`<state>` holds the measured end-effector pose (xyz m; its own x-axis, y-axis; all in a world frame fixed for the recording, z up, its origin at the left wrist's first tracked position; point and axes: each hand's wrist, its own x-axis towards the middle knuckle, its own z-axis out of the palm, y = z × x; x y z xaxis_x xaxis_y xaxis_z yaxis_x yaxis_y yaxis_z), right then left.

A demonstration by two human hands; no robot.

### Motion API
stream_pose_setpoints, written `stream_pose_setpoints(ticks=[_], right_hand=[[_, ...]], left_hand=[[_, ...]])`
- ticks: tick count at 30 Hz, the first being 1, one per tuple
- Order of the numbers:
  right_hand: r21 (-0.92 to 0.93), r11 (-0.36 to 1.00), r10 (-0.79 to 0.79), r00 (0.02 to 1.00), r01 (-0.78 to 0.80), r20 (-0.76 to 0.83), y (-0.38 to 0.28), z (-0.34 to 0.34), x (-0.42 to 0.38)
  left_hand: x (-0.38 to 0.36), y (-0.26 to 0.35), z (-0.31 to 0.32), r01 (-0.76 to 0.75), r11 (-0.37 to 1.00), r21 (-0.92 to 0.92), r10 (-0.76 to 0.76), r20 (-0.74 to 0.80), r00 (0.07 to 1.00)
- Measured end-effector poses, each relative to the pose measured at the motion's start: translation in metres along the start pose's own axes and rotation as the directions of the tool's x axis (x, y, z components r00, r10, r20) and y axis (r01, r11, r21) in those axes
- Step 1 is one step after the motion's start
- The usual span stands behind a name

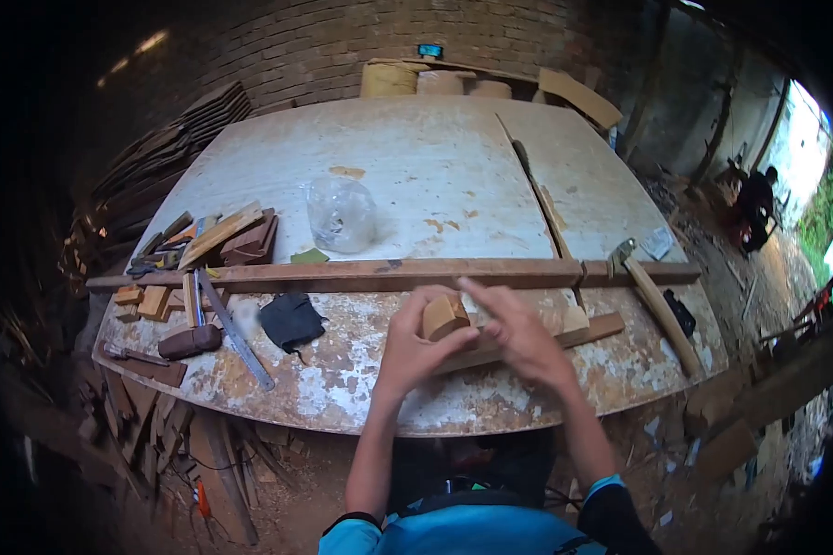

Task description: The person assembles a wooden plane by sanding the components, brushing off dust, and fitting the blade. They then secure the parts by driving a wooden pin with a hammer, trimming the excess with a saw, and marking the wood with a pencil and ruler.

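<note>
My left hand (407,342) is closed around a small wooden block (442,319), its end face turned up between thumb and fingers. Just to the right, my right hand (520,335) has its fingers stretched out, slightly blurred, with the fingertips close to the block. Under the hands lies a pale length of wood (566,324) on the worn workbench (342,393). A long brown wooden bar (370,275) runs across the bench just beyond them.
A hammer (662,314) lies at the right, by the bar. To the left are a metal ruler (238,338), a black cloth (292,322), a mallet-like brown tool (190,342) and several wood offcuts. A clear plastic bag (341,215) sits farther back. Someone (757,208) is at far right.
</note>
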<state>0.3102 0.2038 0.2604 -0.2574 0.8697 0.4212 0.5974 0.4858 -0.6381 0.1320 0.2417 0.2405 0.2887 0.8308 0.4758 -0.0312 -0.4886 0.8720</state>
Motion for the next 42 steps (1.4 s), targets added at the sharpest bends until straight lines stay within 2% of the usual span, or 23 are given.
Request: stream_pose_setpoints(ticks=[1, 3, 5, 9, 12, 15, 17, 19, 21, 22, 23, 24, 25, 27, 28, 29, 32, 33, 36, 37, 40, 41, 42], right_hand=[[-0.05, 0.997, 0.059, 0.998, -0.058, 0.0, 0.005, -0.014, -0.003], [-0.216, 0.957, 0.195, 0.981, -0.193, -0.012, 0.018, -0.04, -0.022], [-0.431, 0.838, 0.344, 0.937, -0.335, -0.06, 0.031, -0.057, -0.042], [-0.593, 0.738, 0.36, 0.931, -0.321, -0.055, 0.014, -0.021, -0.061], [-0.572, 0.806, 0.158, 0.987, -0.153, -0.041, -0.011, 0.021, -0.05], [-0.614, 0.772, 0.197, 0.98, -0.162, -0.012, 0.01, -0.001, -0.064], [-0.612, 0.731, 0.263, 0.952, -0.303, -0.157, 0.03, -0.016, -0.074], [-0.62, 0.704, 0.241, 0.938, -0.346, -0.249, 0.038, -0.006, -0.075], [-0.528, 0.828, 0.114, 0.978, -0.191, -0.176, 0.02, 0.026, -0.069], [-0.526, 0.848, 0.013, 0.993, -0.071, -0.113, 0.012, 0.046, -0.064], [-0.498, 0.866, -0.017, 0.995, -0.032, -0.094, 0.021, 0.043, -0.066], [-0.522, 0.852, -0.029, 0.994, -0.032, -0.109, 0.033, 0.031, -0.069], [-0.538, 0.833, 0.027, 0.981, -0.127, -0.19, 0.045, 0.013, -0.071], [-0.545, 0.804, 0.074, 0.95, -0.237, -0.303, 0.056, 0.002, -0.072], [-0.543, 0.801, 0.071, 0.94, -0.253, -0.333, 0.055, 0.018, -0.066], [-0.544, 0.8, 0.057, 0.933, -0.255, -0.354, 0.055, 0.027, -0.063], [-0.597, 0.802, -0.122, 0.985, 0.024, -0.125, 0.062, 0.034, -0.068], [-0.606, 0.795, -0.014, 0.997, -0.032, -0.072, 0.056, 0.007, -0.066], [-0.66, 0.62, 0.165, 0.893, -0.424, -0.419, 0.071, 0.002, -0.049], [-0.633, 0.637, 0.273, 0.897, -0.44, -0.348, 0.051, 0.009, -0.045], [-0.619, 0.783, -0.053, 0.985, -0.062, -0.166, 0.048, 0.024, -0.054], [-0.784, 0.612, 0.008, 0.992, -0.108, -0.13, 0.056, 0.01, -0.063], [-0.738, 0.634, 0.032, 0.961, -0.232, -0.275, 0.061, 0.011, -0.056]], left_hand=[[-0.001, -0.008, 0.0, -0.043, 0.998, -0.044, 0.042, -0.03, 0.999], [-0.002, -0.008, 0.001, -0.085, 0.995, 0.043, 0.088, -0.077, 0.993], [-0.003, -0.003, 0.006, -0.136, 0.98, 0.143, 0.154, -0.121, 0.981], [-0.005, -0.008, 0.009, -0.149, 0.981, 0.12, 0.166, -0.139, 0.976], [-0.005, -0.004, 0.009, -0.129, 0.99, 0.063, 0.136, -0.138, 0.981], [-0.003, -0.004, 0.007, -0.065, 0.995, -0.081, 0.057, -0.095, 0.994], [-0.005, 0.0, 0.001, 0.107, 0.966, -0.236, -0.106, 0.019, 0.994], [-0.004, -0.005, -0.005, 0.118, 0.992, -0.052, -0.118, -0.006, 0.993], [0.0, -0.006, 0.0, 0.141, 0.988, 0.066, -0.137, -0.069, 0.988], [0.001, -0.009, 0.0, 0.123, 0.958, 0.258, -0.096, -0.114, 0.989], [0.0, -0.013, 0.0, 0.074, 0.982, 0.176, -0.056, -0.104, 0.993], [-0.002, -0.019, -0.001, 0.046, 0.96, 0.275, -0.006, -0.144, 0.99], [-0.002, -0.014, 0.004, 0.066, 0.988, 0.14, -0.044, -0.156, 0.987], [0.009, -0.031, 0.003, -0.026, 0.949, 0.313, 0.084, -0.173, 0.981], [0.014, -0.035, -0.005, 0.049, 0.955, 0.292, -0.019, -0.106, 0.994], [0.016, -0.034, -0.001, 0.028, 0.956, 0.292, 0.006, -0.118, 0.993], [0.02, -0.029, 0.003, 0.031, 0.954, 0.297, 0.012, -0.141, 0.99], [0.021, -0.028, 0.003, 0.039, 0.952, 0.302, 0.004, -0.141, 0.99], [0.023, -0.032, 0.004, 0.011, 0.943, 0.333, 0.049, -0.172, 0.984], [0.024, -0.031, 0.005, 0.04, 0.952, 0.303, 0.011, -0.164, 0.986], [0.028, -0.031, 0.006, 0.074, 0.963, 0.258, -0.031, -0.169, 0.985], [0.027, -0.033, 0.009, 0.051, 0.96, 0.274, 0.006, -0.203, 0.979], [0.03, -0.032, 0.012, 0.02, 0.957, 0.289, 0.052, -0.239, 0.97]])
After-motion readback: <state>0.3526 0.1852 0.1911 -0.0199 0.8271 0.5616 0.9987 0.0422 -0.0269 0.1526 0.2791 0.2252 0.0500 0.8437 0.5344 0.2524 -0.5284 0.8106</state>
